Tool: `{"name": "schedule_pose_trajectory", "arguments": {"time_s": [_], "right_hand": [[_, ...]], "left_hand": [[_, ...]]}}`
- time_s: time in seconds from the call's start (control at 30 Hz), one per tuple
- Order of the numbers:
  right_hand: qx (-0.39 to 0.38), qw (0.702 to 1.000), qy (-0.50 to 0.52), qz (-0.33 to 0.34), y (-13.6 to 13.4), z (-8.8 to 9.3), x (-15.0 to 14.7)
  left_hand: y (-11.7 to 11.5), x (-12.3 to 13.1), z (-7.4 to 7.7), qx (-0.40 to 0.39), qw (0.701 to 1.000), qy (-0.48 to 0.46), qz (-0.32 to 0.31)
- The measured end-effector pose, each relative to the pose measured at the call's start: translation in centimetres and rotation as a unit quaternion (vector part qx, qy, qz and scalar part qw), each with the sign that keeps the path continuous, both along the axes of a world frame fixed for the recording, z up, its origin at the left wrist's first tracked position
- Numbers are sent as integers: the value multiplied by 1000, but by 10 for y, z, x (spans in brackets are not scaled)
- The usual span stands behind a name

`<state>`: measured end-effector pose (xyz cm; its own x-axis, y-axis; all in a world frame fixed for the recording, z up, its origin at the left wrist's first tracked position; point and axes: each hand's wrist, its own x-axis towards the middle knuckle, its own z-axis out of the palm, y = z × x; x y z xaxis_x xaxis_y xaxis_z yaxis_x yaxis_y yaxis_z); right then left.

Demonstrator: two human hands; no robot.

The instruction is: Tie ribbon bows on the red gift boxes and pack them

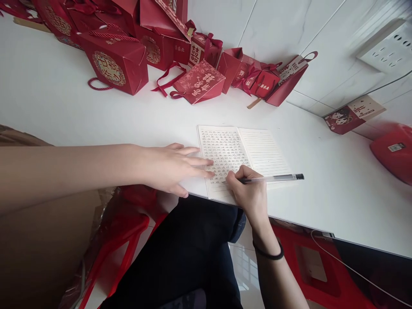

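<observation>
An open notebook lies at the front edge of the white table. Rows of handwritten characters or numbers fill most of its left page; the right page has ruled lines and looks blank. My right hand grips a pen with a clear barrel and a black end cap, its tip at the bottom row of the left page. Fingers spread, my left hand rests flat on the table, with fingertips on the notebook's left edge. A black band circles my right wrist.
Several red gift boxes with ribbons and gold characters stand along the tiled wall. A power strip is on the wall at right. Red stools and a white cable are below the table edge.
</observation>
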<state>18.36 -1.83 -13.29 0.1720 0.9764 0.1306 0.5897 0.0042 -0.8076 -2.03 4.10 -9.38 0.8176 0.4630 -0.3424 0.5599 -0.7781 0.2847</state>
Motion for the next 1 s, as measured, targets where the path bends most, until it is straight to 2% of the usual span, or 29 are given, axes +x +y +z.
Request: {"name": "schedule_pose_trajectory", "arguments": {"time_s": [0.27, 0.47, 0.57, 0.67, 0.73, 0.8, 0.87, 0.93, 1.0], "right_hand": [[7, 1000, -3, -9, 0, 1, -1], [7, 1000, 1, -4, 0, 0, 0], [5, 998, 62, -23, -2, -2, 3], [22, 981, 186, -53, -4, -6, 6], [21, 974, 222, -44, -4, -8, 6], [31, 984, 176, -9, -1, -10, 7], [86, 993, 67, 36, 5, -11, 9], [157, 983, -56, 78, 17, -10, 15], [219, 956, -159, 118, 31, -7, 23]], "left_hand": [[1, -3, -5, -15, 999, -41, 12], [1, -2, -3, -8, 1000, -13, -1], [1, -2, -3, -9, 1000, -21, 1], [0, -4, -3, -12, 999, -33, 8], [-2, -5, -3, -10, 999, -38, 6], [-5, -7, -2, -9, 999, -39, 3], [-6, -8, -1, -7, 999, -41, 3], [-6, -10, 2, -7, 999, -51, -1], [-7, -11, 5, -17, 998, -58, -4]]}}
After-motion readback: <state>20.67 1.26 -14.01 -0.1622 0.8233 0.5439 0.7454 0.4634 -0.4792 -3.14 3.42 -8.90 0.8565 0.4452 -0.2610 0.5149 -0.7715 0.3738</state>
